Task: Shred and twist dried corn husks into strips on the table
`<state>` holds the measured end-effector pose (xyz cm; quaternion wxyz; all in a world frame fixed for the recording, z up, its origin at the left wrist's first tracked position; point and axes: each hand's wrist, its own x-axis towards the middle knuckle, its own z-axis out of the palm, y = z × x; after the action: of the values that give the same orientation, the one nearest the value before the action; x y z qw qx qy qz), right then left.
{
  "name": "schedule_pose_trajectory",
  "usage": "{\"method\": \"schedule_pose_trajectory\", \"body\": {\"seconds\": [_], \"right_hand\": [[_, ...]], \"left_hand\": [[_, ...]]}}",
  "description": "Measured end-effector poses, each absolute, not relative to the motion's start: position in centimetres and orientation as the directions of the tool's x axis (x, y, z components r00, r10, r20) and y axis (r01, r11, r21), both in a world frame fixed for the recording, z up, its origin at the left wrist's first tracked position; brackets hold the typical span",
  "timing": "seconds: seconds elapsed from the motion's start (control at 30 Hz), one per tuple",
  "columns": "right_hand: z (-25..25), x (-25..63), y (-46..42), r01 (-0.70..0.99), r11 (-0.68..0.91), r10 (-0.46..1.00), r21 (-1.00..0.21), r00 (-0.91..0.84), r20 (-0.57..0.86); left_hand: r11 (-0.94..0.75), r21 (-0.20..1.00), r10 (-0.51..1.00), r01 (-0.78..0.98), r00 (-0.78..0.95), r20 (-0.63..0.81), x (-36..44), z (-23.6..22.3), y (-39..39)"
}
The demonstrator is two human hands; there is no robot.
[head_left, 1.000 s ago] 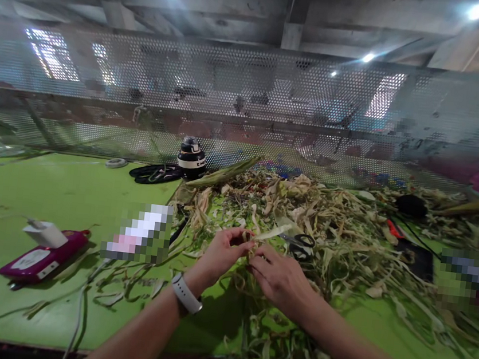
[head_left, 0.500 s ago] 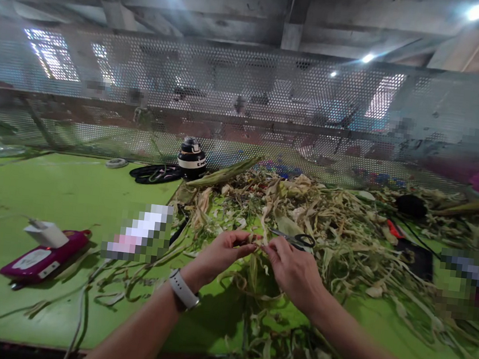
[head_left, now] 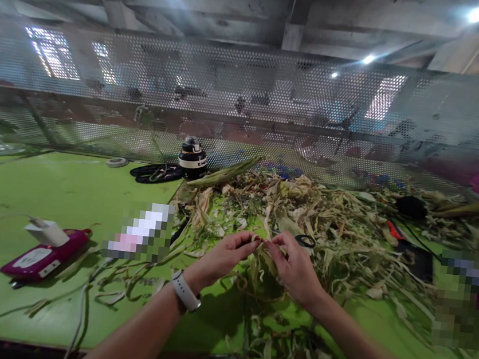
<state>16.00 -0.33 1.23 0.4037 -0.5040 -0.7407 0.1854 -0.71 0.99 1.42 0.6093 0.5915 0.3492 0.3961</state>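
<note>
Over the green table, my left hand (head_left: 222, 256) and my right hand (head_left: 298, 271) meet fingertip to fingertip. Both pinch a pale dried plant strip, apparently corn husk (head_left: 265, 263), and part of it hangs below the fingers. The exact fold between the fingertips is too small to make out. A pair of scissors (head_left: 306, 240) lies just behind my right hand, its blades mostly covered. Dried husk strips (head_left: 306, 201) are heaped behind both hands, and more loose pieces lie below them. A white watch band circles my left wrist.
At left, a magenta power strip (head_left: 46, 258) holds a white charger (head_left: 46, 232), with cables trailing across the table (head_left: 4, 193). A dark bottle (head_left: 192, 161) stands near the perforated metal screen (head_left: 242, 82). A black pouch (head_left: 415, 260) lies at right. Blurred-out items flank the heap.
My right hand has shifted slightly up and left, its fingers curling more, and covers more of the scissors. The strip between my fingertips is bent differently.
</note>
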Motion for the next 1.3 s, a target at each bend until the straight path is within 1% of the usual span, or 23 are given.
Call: {"method": "schedule_pose_trajectory", "body": {"seconds": [0.1, 0.23, 0.37, 0.43, 0.5, 0.63, 0.7, 0.8, 0.9, 0.97, 1.07, 1.13, 1.2, 1.3], "right_hand": [[1.0, 16.0, -0.1, 0.504, 0.370, 0.925, -0.780, -0.126, 0.358], [0.7, 16.0, 0.1, 0.382, 0.282, 0.959, -0.880, -0.110, 0.260], [1.3, 16.1, 0.0, 0.122, 0.134, 0.984, -0.984, -0.134, 0.117], [2.0, 16.3, -0.2, 0.010, 0.086, 0.982, -0.996, -0.167, 0.083], [2.6, 16.7, -0.5, -0.061, 0.062, 0.975, -0.996, -0.212, 0.074], [3.0, 17.4, -0.7, -0.158, 0.013, 0.938, -0.987, -0.340, 0.067], [2.9, 17.5, -0.6, -0.186, -0.003, 0.909, -0.983, -0.410, 0.074], [2.7, 17.2, -0.4, -0.138, 0.025, 0.895, -0.990, -0.439, 0.084], [2.2, 16.7, -0.1, -0.040, 0.123, 0.921, -0.992, -0.369, 0.130], [1.8, 16.5, 0.1, 0.028, 0.250, 0.925, -0.968, -0.302, 0.231], [1.3, 16.6, 0.5, 0.161, 0.433, 0.897, -0.887, -0.174, 0.407], [1.2, 16.7, 0.7, 0.253, 0.478, 0.877, -0.841, -0.095, 0.470], [1.3, 16.8, 0.6, 0.327, 0.497, 0.859, -0.804, -0.051, 0.510], [1.5, 16.8, 0.3, 0.357, 0.555, 0.809, -0.751, -0.024, 0.587]], "left_hand": [[-0.053, 0.996, 0.905, -0.069, 0.418, 0.078, -0.6, 1.7, 0.9], [-0.068, 0.995, 0.902, -0.073, 0.421, 0.092, -0.4, 1.6, 0.8], [0.025, 0.991, 0.926, -0.132, 0.376, 0.027, -0.7, 1.1, 1.3], [0.099, 0.982, 0.929, -0.164, 0.368, -0.032, -1.0, 0.9, 1.7], [0.151, 0.968, 0.927, -0.199, 0.368, -0.069, -1.3, 0.8, 2.0], [0.205, 0.934, 0.935, -0.293, 0.340, -0.099, -1.5, 1.2, 2.0], [0.240, 0.920, 0.934, -0.309, 0.331, -0.132, -1.5, 1.4, 2.0], [0.280, 0.910, 0.925, -0.306, 0.340, -0.170, -1.5, 1.4, 2.0], [0.259, 0.911, 0.926, -0.320, 0.352, -0.140, -1.4, 1.1, 2.2], [0.239, 0.914, 0.927, -0.328, 0.357, -0.115, -1.4, 0.9, 2.2], [0.216, 0.930, 0.932, -0.299, 0.346, -0.106, -1.3, 0.7, 2.3], [0.181, 0.947, 0.939, -0.266, 0.334, -0.086, -1.2, 0.6, 2.2], [0.124, 0.960, 0.946, -0.250, 0.320, -0.039, -1.0, 0.5, 2.1], [0.046, 0.971, 0.951, -0.236, 0.308, 0.029, -0.8, 0.4, 1.9]]}}
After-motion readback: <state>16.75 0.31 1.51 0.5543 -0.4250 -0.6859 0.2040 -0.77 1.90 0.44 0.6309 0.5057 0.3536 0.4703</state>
